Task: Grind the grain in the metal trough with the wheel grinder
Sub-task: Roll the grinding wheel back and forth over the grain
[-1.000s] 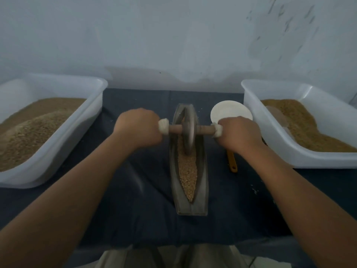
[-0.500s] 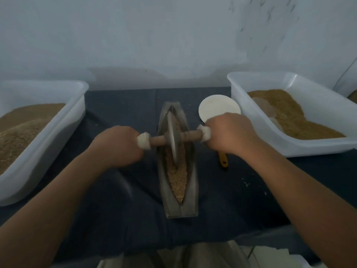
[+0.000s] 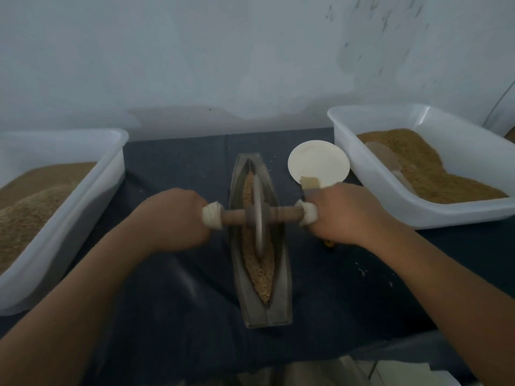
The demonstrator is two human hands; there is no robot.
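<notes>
Wall (image 3: pixel 195 65), scuffed, backs a dark-clothed counter (image 3: pixel 181 302). On it the left tub (image 3: pixel 83 196) and right tub (image 3: pixel 390 207) flank the metal trough (image 3: pixel 281 302) at centre, long axis pointing away from the person. In its grain (image 3: pixel 260 271) stands the wheel grinder (image 3: pixel 257 215), axle crosswise; left hand (image 3: pixel 172 218) and right hand (image 3: pixel 345 213) curl fingers round the padded ends.

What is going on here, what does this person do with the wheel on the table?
A person is grinding grain by hand. The left hand and the right hand each grip one end of the wooden axle of the wheel grinder. Its wheel stands near the middle of the metal trough, on the grain lying along it. The left tub and the right tub also hold grain.
</notes>
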